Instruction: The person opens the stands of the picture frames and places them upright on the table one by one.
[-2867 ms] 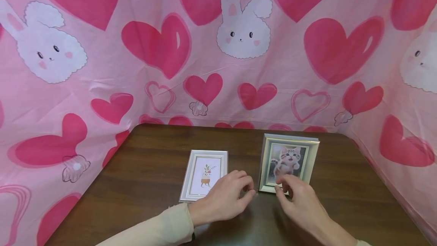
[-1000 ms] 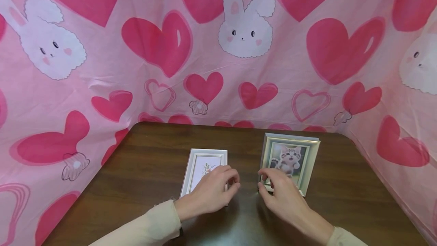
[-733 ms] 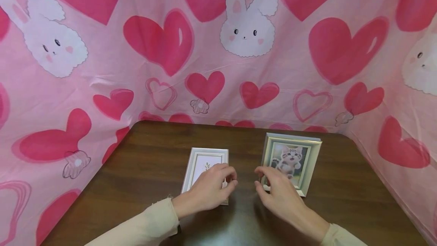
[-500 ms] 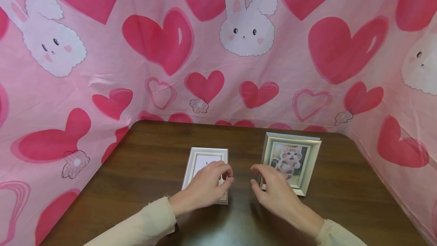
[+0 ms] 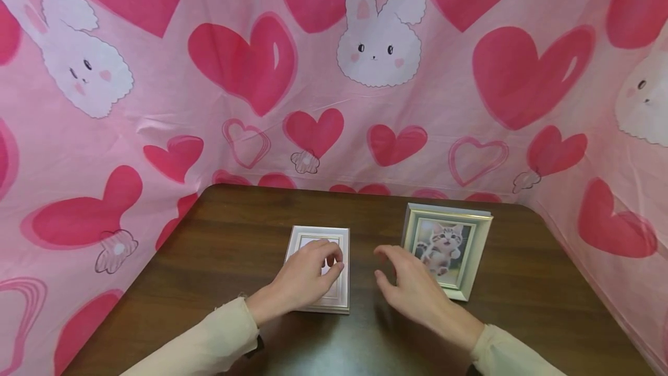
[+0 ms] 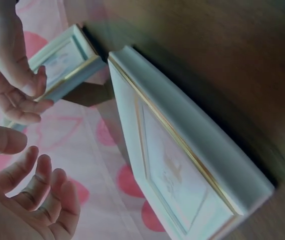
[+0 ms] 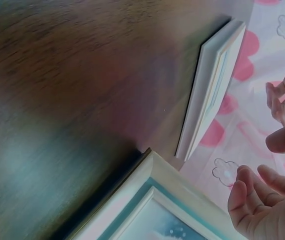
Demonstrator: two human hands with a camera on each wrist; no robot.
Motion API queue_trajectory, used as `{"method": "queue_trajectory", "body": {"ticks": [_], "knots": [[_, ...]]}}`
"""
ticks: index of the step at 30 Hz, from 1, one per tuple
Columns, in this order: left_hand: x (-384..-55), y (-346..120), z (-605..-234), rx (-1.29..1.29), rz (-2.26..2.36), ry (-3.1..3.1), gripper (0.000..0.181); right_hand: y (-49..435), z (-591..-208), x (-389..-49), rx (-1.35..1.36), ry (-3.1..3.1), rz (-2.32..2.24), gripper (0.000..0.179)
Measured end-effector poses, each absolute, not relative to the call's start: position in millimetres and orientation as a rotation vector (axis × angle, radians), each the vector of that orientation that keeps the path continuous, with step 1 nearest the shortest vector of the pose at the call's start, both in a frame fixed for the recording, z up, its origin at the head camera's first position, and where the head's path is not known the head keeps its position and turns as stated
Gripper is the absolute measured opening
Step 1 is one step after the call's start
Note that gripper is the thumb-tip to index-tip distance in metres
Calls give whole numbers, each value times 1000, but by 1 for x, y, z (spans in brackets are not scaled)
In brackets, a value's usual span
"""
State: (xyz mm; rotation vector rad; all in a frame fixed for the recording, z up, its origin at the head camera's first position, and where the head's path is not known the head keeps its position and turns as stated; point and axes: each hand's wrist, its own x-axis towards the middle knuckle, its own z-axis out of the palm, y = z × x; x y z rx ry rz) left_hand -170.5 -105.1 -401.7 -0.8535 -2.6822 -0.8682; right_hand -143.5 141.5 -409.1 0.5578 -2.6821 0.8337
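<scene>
A white picture frame (image 5: 341,283) with a potted-plant print lies flat on the wooden table, its print now mostly covered in the head view. Over it hovers my left hand (image 5: 305,274), fingers loosely bent and nothing held; the left wrist view shows the hand (image 6: 32,200) raised above the white frame (image 6: 182,155). To the right, a pale frame with gold trim and a kitten photo (image 5: 443,254) stands upright. My right hand (image 5: 412,283) hangs in front of its lower left corner, fingers curved and apart, palm toward the left hand, holding nothing.
The dark brown table (image 5: 250,213) has rounded far corners. Behind and along both sides hangs a pink cloth (image 5: 323,91) printed with hearts and rabbits. A strip of table separates the two frames.
Both hands have drifted left: the left from the white frame's right edge to over its middle, the right from before the kitten photo to its left corner. Neither frame has moved.
</scene>
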Motion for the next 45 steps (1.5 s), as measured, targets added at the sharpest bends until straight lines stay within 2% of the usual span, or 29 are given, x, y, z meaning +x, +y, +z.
{"method": "queue_trajectory", "body": {"ticks": [20, 45], "knots": [[-189, -142, -402, -663, -872, -2744, 10, 122, -418, -158, 584, -2759, 828, 34], [-210, -173, -421, -503, -916, -2808, 8, 98, -424, -171, 610, -2914, 765, 47]]}}
